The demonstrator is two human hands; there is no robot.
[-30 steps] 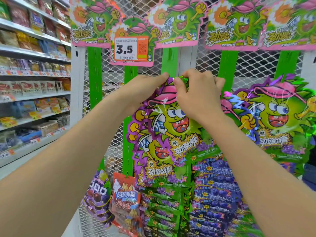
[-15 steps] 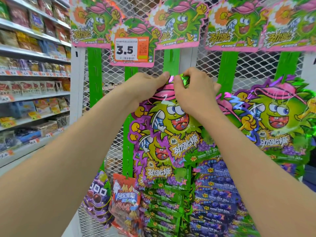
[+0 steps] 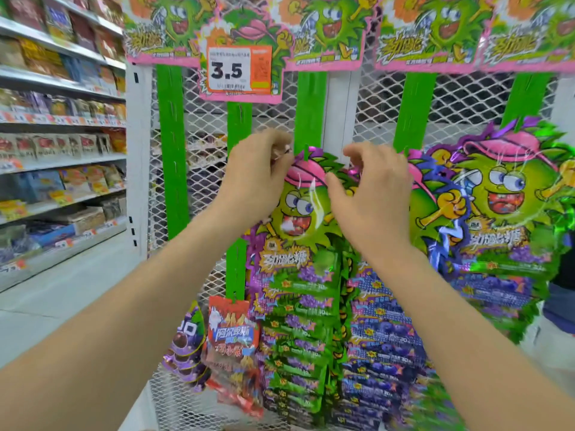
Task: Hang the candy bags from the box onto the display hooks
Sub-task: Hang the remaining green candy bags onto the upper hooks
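Note:
A candy bag (image 3: 298, 209) with a green cartoon face and pink cap hangs at the top of a column of like bags, its top tab on a green display strip (image 3: 311, 113). My left hand (image 3: 258, 175) hovers at the bag's upper left corner, fingers loosely curled, holding nothing that I can see. My right hand (image 3: 373, 194) is just right of the bag's top, fingers relaxed and spread, thumb pointing toward the pink cap. Neither hand grips the bag. The box is out of view.
More candy bags (image 3: 497, 206) hang on the strip to the right. A price card reading 3.5 (image 3: 239, 73) sits above. Lower left hang a red snack bag (image 3: 233, 340) and a purple bag (image 3: 186, 343). Stocked store shelves (image 3: 62, 157) run along the left.
Both hands pinched the bag's top together at the strip before. They have let go and drawn apart to either side, and the bag hangs on its own.

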